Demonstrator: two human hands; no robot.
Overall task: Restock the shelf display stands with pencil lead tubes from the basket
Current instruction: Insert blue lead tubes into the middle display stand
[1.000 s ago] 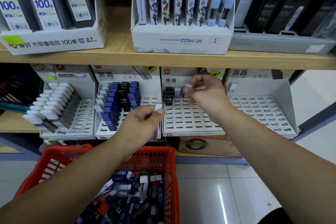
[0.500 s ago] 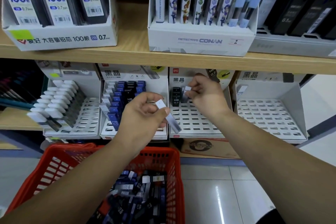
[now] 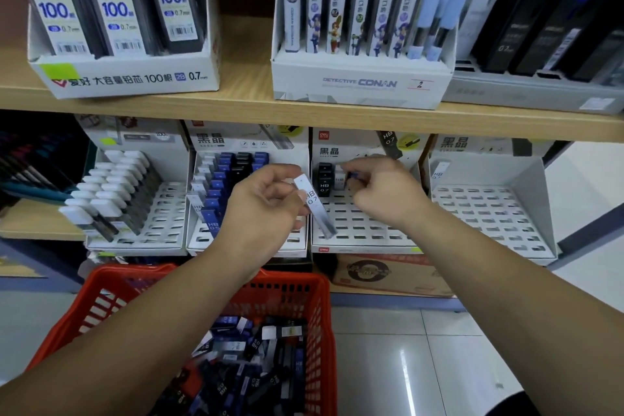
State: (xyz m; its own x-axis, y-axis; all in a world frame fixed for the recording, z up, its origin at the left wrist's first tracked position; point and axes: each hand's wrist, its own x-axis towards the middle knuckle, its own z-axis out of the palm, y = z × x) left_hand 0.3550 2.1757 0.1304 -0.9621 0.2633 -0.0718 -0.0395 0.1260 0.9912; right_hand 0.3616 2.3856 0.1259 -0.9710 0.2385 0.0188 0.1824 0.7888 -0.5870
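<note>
Left hand (image 3: 266, 203): thumb and curled fingers pinch a clear lead tube (image 3: 314, 206), white cap up, printed HB 0.7, tilted in front of the slotted stand (image 3: 364, 230)
Right hand (image 3: 381, 192): fingers bunched together on a blue-tipped tube (image 3: 352, 175) at the back row, mostly hidden
Around: black HB 0.7 tubes (image 3: 324, 179) stand just beside the right fingertips; wooden shelf (image 3: 236, 101) overhead
Below: red basket (image 3: 317, 314) under both forearms, holding a loose heap of tubes (image 3: 256, 358)
Materials: white card stand with rows of slots; plastic lattice basket
</note>
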